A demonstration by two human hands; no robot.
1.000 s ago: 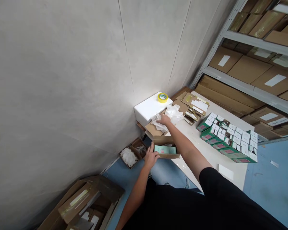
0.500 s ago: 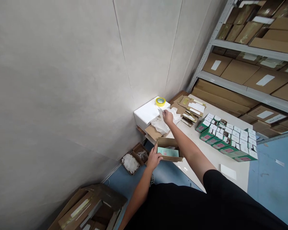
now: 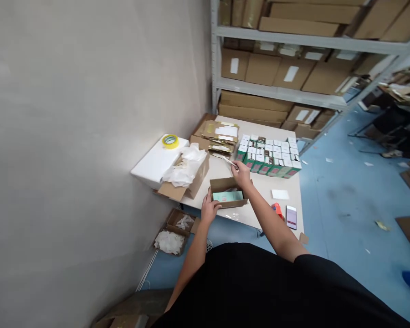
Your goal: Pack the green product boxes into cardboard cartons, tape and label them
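Note:
My left hand (image 3: 209,208) grips the left end of a small open cardboard box (image 3: 229,205) at the table's front edge. Inside that box lies a mint-green carton (image 3: 228,196), with something clear or pale behind it. Over the box's back right corner, my right hand (image 3: 241,174) pinches a thin white stick-like item (image 3: 228,161) that points up and left; its exact kind is unclear. Just beyond my right hand stand rows of green-and-white cartons (image 3: 271,155). Left of the small box, crumpled white paper (image 3: 187,166) spills from a larger cardboard box (image 3: 198,176).
Yellow tape (image 3: 170,141) rests on a white block (image 3: 153,164) by the wall. Flattened cardboard (image 3: 222,132) lies at the back of the table (image 3: 256,189). A phone (image 3: 291,217), an orange-red object (image 3: 277,210) and a white card (image 3: 280,194) sit at right. Behind stands a loaded shelf (image 3: 280,93).
The view has swung right. My right hand has moved from beside the crumpled paper to above the small box, still pinching the white item. My left hand stays on the box.

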